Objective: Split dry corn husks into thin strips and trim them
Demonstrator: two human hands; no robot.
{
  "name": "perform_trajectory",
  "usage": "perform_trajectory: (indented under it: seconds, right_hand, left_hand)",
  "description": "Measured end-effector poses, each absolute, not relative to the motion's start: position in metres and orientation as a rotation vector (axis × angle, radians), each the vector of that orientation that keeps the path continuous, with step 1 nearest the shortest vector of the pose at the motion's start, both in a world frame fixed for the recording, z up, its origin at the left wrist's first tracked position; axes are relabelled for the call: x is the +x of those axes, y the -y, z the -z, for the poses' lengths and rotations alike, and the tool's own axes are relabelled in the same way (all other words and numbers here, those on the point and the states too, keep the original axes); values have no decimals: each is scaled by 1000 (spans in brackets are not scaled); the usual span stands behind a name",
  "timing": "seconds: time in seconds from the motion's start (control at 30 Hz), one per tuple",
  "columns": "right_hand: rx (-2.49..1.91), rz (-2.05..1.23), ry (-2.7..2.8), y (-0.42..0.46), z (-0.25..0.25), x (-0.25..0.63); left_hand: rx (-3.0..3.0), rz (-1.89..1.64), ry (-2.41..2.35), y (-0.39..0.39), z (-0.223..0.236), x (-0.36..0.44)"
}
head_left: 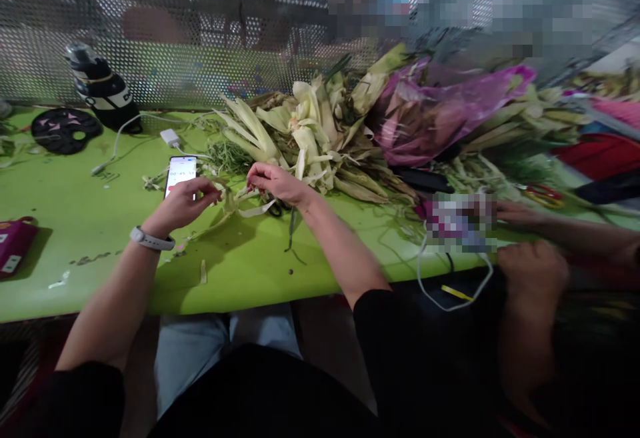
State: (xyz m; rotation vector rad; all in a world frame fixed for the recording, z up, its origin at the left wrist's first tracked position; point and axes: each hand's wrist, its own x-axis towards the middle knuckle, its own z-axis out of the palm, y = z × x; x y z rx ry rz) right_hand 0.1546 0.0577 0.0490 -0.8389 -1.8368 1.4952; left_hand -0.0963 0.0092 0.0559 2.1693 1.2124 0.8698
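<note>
My left hand (186, 203), with a pale watch band (153, 239) at the wrist, has its thumb and fingers pinched together at a thin twisted strip of corn husk (227, 203). Just to the right, my right hand (277, 183) is closed with bent fingers at the other end of this strip; its fingertips are partly hidden. Behind my right hand spreads a large heap of dry corn husks (310, 131). A lit phone (181, 170) showing a timer lies partly under my left hand. Black scissor-like loops (275, 209) show below my right hand.
Left on the green table (110, 205) are a dark bottle (107, 88), a black palette-shaped piece (65, 130), a white cable (120, 135) and a maroon box (17, 243). A pink plastic bag (440, 115) rests on the husks. At right, another person's hands (533, 268) work beside red-handled scissors (543, 195).
</note>
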Motion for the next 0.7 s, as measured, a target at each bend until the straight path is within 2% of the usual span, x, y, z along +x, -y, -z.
perform_trajectory:
  seconds: [0.1,0.37,0.57,0.7]
  right_hand:
    - [-786,-1613,1645,-57,-44,151]
    - [-592,-1999,1070,-47,-33,130]
    - [-624,-2000,907,-51,-23,125]
    - [-683,-2044,952,-52,-21,126]
  left_hand:
    - [1939,-853,-1109,-9,-55,-97]
    - [1027,-1110,-911,-6,-38,-80]
    - [957,-1185,-931,-7,-38,-73]
    - [935,-1357,-963,-10,-32,-70]
